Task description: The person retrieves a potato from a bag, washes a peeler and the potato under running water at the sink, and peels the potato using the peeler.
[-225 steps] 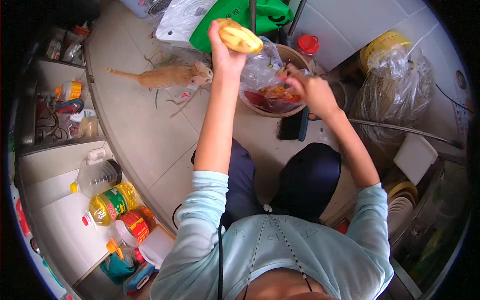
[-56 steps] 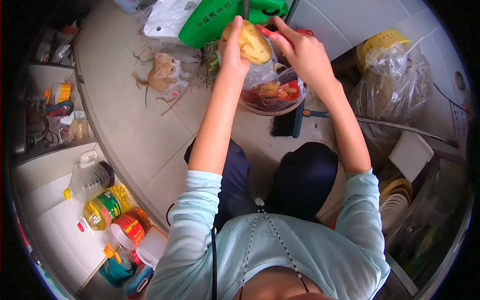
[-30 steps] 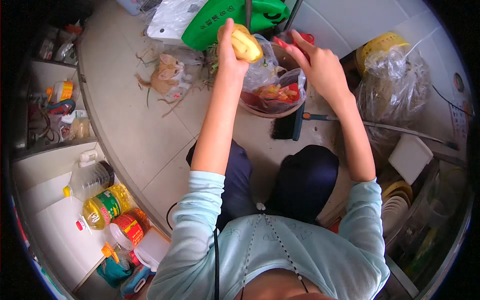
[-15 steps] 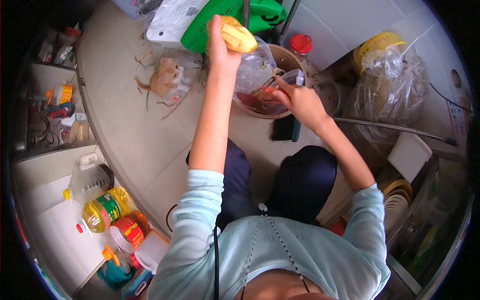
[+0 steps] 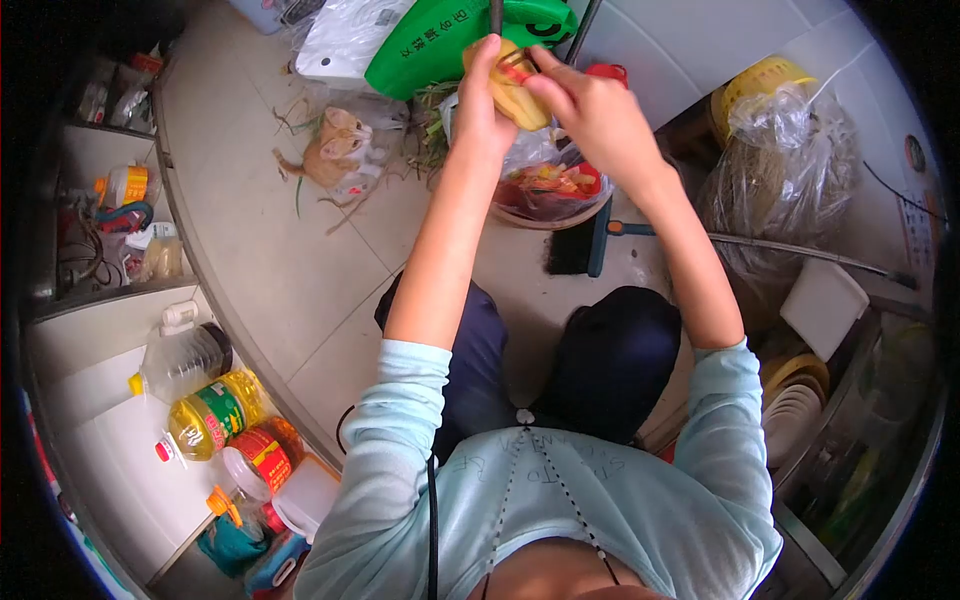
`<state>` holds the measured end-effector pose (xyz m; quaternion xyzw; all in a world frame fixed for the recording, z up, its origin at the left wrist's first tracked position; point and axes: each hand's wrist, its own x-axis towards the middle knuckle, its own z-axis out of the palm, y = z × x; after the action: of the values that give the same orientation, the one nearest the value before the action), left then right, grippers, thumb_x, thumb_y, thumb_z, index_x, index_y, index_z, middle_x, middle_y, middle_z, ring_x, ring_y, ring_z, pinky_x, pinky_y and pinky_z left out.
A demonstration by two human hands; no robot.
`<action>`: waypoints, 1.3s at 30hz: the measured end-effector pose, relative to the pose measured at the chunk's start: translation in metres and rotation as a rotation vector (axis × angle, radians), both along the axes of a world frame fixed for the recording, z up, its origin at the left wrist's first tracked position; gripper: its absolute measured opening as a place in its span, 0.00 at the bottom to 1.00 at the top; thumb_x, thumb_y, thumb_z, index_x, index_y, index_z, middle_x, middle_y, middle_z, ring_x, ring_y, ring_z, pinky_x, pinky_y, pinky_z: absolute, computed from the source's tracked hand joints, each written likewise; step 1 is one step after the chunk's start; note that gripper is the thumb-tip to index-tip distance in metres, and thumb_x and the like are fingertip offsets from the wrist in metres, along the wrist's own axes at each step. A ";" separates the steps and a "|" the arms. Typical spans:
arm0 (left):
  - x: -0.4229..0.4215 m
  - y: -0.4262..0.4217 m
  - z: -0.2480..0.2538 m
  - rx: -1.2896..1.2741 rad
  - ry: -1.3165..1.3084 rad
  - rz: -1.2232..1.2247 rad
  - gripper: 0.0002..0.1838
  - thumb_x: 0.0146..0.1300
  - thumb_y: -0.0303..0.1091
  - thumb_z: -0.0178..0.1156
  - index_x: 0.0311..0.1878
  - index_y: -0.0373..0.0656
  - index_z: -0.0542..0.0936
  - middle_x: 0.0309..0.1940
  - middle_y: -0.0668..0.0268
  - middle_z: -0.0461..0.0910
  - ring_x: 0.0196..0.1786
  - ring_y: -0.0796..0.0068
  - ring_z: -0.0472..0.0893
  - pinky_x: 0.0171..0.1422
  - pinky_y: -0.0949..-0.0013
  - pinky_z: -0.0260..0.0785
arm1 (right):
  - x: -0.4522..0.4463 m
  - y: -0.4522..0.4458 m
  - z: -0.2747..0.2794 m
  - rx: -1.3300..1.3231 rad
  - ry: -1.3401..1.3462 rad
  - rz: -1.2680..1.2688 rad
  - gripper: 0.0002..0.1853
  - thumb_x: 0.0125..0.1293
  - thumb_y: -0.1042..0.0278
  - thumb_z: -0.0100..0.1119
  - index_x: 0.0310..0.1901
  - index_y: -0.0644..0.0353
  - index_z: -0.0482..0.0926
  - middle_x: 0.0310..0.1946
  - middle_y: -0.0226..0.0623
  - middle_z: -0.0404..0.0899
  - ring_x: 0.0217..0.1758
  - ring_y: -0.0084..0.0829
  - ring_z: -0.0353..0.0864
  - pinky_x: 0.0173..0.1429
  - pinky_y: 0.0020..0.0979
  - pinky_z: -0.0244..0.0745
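My left hand [image 5: 482, 110] is wrapped round a partly peeled potato [image 5: 525, 108], its pale yellow flesh showing on the near side. Against the potato's upper right is a red peeler [image 5: 515, 70], gripped in my right hand [image 5: 595, 110]. Both hands are above a round bin [image 5: 540, 222] lined with a clear plastic bag. Reddish and orange scraps [image 5: 550, 182] lie in the bin. My right hand hides part of the bin and most of the peeler's handle.
An orange cat [image 5: 338, 150] sits on the floor to the left. A brush [image 5: 577, 248] lies below the bin. A green bag [image 5: 430, 48] is behind my left hand. Oil bottles [image 5: 215, 412] lie in an open drawer at left; a stuffed plastic bag [image 5: 780, 180] is at right.
My right hand has risen from over the bin with the peeler, which now touches the potato. My left hand has shifted slightly right with the potato.
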<state>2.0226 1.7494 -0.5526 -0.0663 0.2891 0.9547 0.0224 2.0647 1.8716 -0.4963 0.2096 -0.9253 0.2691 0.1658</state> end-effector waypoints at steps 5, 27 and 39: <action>-0.003 -0.012 -0.012 0.045 -0.086 0.008 0.18 0.50 0.49 0.58 0.37 0.46 0.70 0.31 0.67 0.73 0.34 0.70 0.74 0.42 0.64 0.69 | 0.014 -0.005 -0.030 0.007 0.058 0.035 0.20 0.60 0.52 0.47 0.50 0.55 0.71 0.16 0.51 0.73 0.21 0.48 0.75 0.26 0.42 0.70; 0.003 0.003 0.000 -0.013 0.050 -0.095 0.27 0.54 0.60 0.51 0.42 0.44 0.71 0.38 0.65 0.74 0.41 0.70 0.75 0.48 0.65 0.68 | -0.004 -0.002 0.007 0.187 0.134 -0.010 0.23 0.60 0.49 0.44 0.52 0.53 0.68 0.19 0.48 0.75 0.23 0.45 0.76 0.27 0.41 0.72; -0.022 -0.040 -0.010 0.040 0.088 0.186 0.25 0.56 0.58 0.50 0.45 0.45 0.68 0.37 0.67 0.73 0.42 0.70 0.74 0.46 0.61 0.68 | 0.040 0.045 -0.068 0.312 -0.056 -0.114 0.22 0.60 0.49 0.46 0.51 0.52 0.69 0.18 0.46 0.75 0.20 0.44 0.76 0.22 0.40 0.72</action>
<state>2.0002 1.7095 -0.5628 -0.0503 0.2635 0.9602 -0.0780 2.1044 1.9165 -0.5644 0.1725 -0.9705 0.1182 0.1204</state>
